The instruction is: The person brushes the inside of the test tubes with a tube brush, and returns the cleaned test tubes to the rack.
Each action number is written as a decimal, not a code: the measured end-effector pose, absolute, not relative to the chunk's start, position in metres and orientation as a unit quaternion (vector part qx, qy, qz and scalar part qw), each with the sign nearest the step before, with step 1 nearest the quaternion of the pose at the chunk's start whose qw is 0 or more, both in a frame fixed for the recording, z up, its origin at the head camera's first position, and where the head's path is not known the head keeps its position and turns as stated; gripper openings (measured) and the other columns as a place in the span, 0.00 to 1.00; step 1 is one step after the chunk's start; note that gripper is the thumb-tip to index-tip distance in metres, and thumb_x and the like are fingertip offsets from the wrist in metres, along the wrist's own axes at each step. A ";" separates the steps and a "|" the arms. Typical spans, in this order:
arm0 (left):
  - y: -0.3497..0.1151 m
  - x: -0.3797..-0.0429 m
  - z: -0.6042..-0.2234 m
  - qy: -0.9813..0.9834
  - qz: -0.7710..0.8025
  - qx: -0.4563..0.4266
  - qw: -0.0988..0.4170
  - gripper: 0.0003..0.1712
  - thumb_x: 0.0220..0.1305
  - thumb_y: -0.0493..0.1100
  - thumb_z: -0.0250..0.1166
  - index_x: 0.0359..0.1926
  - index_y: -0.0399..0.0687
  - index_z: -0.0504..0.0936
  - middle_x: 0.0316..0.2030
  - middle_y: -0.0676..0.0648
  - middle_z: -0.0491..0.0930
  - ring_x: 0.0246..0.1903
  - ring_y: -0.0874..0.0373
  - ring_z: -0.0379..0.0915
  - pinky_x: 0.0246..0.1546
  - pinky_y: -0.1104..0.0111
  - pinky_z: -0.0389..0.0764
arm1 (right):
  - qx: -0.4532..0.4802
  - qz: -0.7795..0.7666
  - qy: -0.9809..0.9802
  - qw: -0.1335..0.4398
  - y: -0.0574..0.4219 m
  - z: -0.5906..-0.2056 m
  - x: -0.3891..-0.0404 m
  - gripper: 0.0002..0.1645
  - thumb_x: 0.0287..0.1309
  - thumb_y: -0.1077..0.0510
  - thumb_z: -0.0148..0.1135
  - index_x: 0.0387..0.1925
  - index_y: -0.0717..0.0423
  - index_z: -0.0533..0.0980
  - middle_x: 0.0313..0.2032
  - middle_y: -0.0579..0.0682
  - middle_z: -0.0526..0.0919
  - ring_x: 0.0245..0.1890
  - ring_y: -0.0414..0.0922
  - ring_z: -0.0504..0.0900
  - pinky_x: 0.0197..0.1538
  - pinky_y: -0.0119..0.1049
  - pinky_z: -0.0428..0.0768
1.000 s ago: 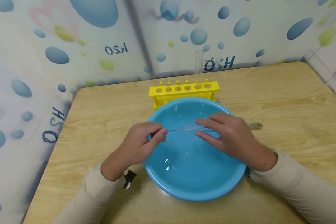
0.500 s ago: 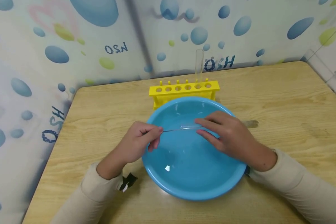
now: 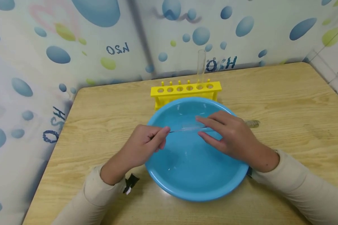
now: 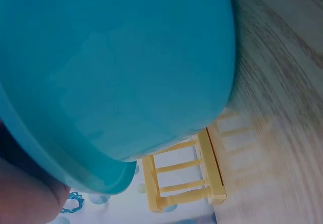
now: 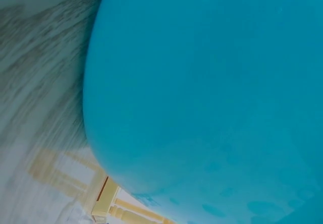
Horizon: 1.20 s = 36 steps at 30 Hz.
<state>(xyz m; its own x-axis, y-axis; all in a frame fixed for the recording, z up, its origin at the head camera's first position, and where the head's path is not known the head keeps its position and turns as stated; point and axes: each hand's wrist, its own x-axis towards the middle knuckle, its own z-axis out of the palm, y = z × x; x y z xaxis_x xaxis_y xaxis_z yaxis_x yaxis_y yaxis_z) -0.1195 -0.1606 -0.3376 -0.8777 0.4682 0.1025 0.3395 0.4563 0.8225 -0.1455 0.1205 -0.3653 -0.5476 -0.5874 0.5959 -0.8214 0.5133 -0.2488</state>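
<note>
Over the blue basin (image 3: 197,175), my right hand (image 3: 228,134) holds a clear glass test tube (image 3: 192,128) lying nearly level, between thumb and fingers. The thin wire handle of a test tube brush (image 3: 175,131) runs into the tube's left end. My left hand (image 3: 146,143) pinches that wire between thumb and bent fingers. Beyond my right hand show the brush's grey-brown bristles (image 3: 252,124). The middle of the tube is hidden by my right hand. In the left wrist view, part of my left hand (image 4: 25,199) sits beside the basin's rim.
Behind the basin stands a yellow test tube rack (image 3: 186,90) with one upright clear tube (image 3: 201,66) in it. The wooden table (image 3: 110,106) meets a bubble-patterned wall (image 3: 90,56). The basin's side (image 5: 202,93) fills most of the right wrist view.
My left hand has drawn the wire left, then moved back right. The tube and bristles have shifted slightly left and up. My right hand has kept its grip nearly in place.
</note>
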 end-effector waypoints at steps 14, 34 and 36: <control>-0.172 -0.123 -0.333 0.861 0.461 0.170 0.134 0.35 0.80 0.53 0.47 0.13 0.43 0.68 0.11 0.51 0.63 0.13 0.58 0.58 0.16 0.71 0.61 | 0.414 0.239 -0.849 0.226 0.118 -0.366 -0.145 0.28 0.49 0.54 0.79 0.53 0.55 0.83 0.37 0.54 0.83 0.36 0.46 0.82 0.34 0.37 0.85; -0.194 -0.132 -0.317 0.866 0.455 0.154 0.143 0.34 0.79 0.53 0.48 0.14 0.41 0.69 0.12 0.50 0.61 0.11 0.59 0.53 0.13 0.70 0.55 | 0.405 0.248 -0.850 0.227 0.121 -0.365 -0.146 0.29 0.45 0.56 0.80 0.52 0.55 0.83 0.37 0.53 0.84 0.36 0.46 0.83 0.35 0.39 0.86; -0.198 -0.131 -0.317 0.867 0.452 0.150 0.148 0.34 0.79 0.52 0.48 0.14 0.41 0.69 0.12 0.50 0.61 0.11 0.59 0.53 0.13 0.70 0.55 | 0.407 0.250 -0.849 0.226 0.121 -0.365 -0.146 0.29 0.45 0.56 0.80 0.52 0.55 0.83 0.37 0.53 0.84 0.36 0.46 0.83 0.34 0.38 0.86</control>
<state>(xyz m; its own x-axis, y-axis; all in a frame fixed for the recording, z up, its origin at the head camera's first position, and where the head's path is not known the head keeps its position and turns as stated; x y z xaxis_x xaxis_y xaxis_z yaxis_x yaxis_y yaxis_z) -0.1311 -0.1975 -0.3166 -0.9112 0.3939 -0.1206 0.1269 0.5469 0.8275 -0.1459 0.1211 -0.3648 -0.5671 -0.5778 0.5870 -0.8038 0.5436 -0.2415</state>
